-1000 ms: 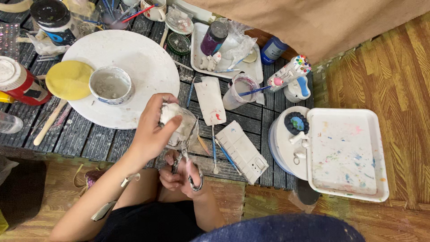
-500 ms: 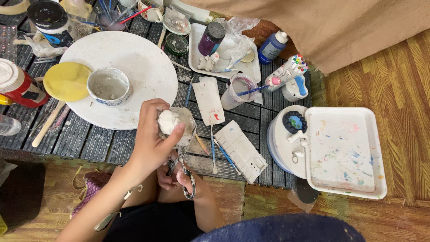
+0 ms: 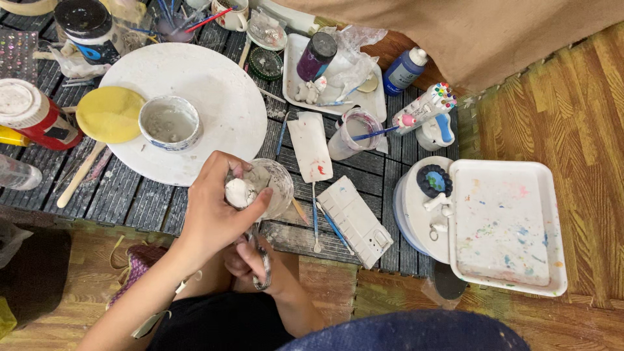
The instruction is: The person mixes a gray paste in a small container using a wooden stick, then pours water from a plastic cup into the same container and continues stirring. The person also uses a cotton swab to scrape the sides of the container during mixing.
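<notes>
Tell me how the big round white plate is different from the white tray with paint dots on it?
The round plate is a circle; the tray is a rectangle with rounded corners. The round plate carries a small white bowl and a yellow disc; the tray holds nothing but paint marks. The round plate looks plain whitish, while the tray is speckled with many colours. Both are white and lie flat.

Red-labelled jar point(image 3: 32, 117) left; blue bottle point(image 3: 404, 70) top.

Bare forearms, no sleeves — black shorts, two bare hands
</notes>
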